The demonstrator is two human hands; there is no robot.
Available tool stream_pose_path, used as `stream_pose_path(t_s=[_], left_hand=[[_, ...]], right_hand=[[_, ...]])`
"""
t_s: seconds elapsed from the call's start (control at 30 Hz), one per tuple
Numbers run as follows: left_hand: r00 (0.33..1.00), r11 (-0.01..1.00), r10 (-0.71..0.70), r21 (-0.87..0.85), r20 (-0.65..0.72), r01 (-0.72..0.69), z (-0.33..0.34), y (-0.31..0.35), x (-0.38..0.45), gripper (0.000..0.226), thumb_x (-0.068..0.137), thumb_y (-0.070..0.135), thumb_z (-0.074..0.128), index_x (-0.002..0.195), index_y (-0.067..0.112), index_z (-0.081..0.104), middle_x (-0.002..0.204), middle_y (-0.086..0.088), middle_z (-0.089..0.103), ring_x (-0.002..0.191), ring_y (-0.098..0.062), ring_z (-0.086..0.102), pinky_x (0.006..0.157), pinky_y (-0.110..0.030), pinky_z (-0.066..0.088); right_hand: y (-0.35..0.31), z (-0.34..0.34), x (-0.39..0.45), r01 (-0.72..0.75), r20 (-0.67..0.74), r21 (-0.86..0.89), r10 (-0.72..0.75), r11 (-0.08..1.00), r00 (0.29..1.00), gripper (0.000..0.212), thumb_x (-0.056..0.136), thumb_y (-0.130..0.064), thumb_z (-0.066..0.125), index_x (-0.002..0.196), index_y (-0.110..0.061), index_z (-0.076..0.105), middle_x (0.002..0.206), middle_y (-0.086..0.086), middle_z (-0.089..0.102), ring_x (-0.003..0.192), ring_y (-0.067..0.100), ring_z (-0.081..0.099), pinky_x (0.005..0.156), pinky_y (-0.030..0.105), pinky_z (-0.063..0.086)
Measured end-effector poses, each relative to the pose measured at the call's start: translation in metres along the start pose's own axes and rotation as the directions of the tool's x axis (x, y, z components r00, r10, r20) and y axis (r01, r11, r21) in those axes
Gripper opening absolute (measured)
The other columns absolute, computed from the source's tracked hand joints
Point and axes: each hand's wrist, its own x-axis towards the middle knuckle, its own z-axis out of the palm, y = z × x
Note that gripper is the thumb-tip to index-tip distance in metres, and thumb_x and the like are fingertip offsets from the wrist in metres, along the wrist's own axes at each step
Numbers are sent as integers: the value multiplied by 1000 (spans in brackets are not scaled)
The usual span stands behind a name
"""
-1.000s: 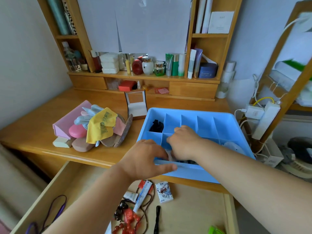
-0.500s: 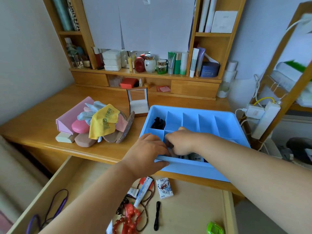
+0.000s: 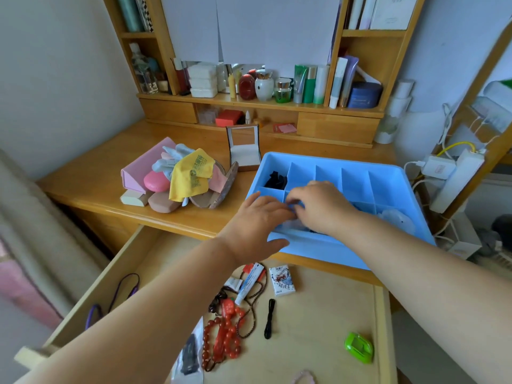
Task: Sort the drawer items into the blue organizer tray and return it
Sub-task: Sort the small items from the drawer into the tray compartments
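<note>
Blue organizer tray [image 3: 388, 173] sits on the counter [image 3: 91, 187], right of centre, its near edge hanging over the open drawer [image 3: 318, 309]. Step in hand, as I read it: placing something into a front-row tray compartment; sorting is under way, far from done. Drawer holds lots of unsorted stuff: red bead bracelet [image 3: 221, 336], white tube [image 3: 250, 282], small printed card box [image 3: 282, 280], black cord [image 3: 270, 318], green clip-like thing [image 3: 359, 347], purple hair band [image 3: 122, 292].

Left hand [image 3: 257, 225] lies across the tray's near-left rim, fingers mostly straight, thumb along the front wall; looks like steadying, not gripping. Right hand [image 3: 324, 209] is over the front-middle compartments, fingers curled down inside; whether they pinch an item or have let go, cannot tell, it is hidden under the hand.

Black item [image 3: 275, 180] already lies in the far-left compartment, apart from both hands. Something pale [image 3: 396, 220] sits in the front-right compartment.

Next move likely calls for letting go, then reaching back into the drawer for another item.
</note>
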Motion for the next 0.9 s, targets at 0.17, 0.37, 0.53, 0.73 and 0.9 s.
stream_pose_path(t_s=[0.17,0.37,0.53,0.73,0.9], left_hand=[[860,930,-300,-328,-413,167,0,-2,-71,22,84,13,65,106,17,65,109,6,63,105,-7,55,96,-19,39],[506,450,-859,-352,81,821,51,-40,-199,27,90,7,52,86,32,62,80,13,63,73,-5,58,59,-14,40],[299,263,-947,-252,116,931,64,-59,-250,29,88,4,49,100,24,65,105,0,67,96,-18,59,73,-25,42],[273,357,-883,168,381,919,76,-48,-238,74,85,16,57,148,15,19,149,-6,30,136,-27,32,104,-35,42],[324,512,-802,299,501,805,94,-4,-217,63,87,13,52,143,11,23,144,-17,24,128,-29,37,100,-35,45]], right_hand=[[-14,15,-73,383,-533,30,-309,923,788,12,83,-15,57,82,-16,69,74,-5,65,73,18,55,67,28,38],[-16,119,-100,18,89,211,-38,977,995,10,89,-29,55,88,-23,64,74,-14,54,76,15,57,62,28,40],[-12,169,-53,-170,212,99,146,980,966,52,91,-45,50,140,-39,34,144,-10,40,128,15,43,96,31,44],[-10,211,-52,-237,364,23,213,971,907,57,89,-11,51,138,-41,40,152,2,18,132,23,37,97,30,43],[-4,212,-78,-293,277,40,271,955,922,66,74,-30,71,133,-33,42,124,0,37,107,20,55,77,27,48]])
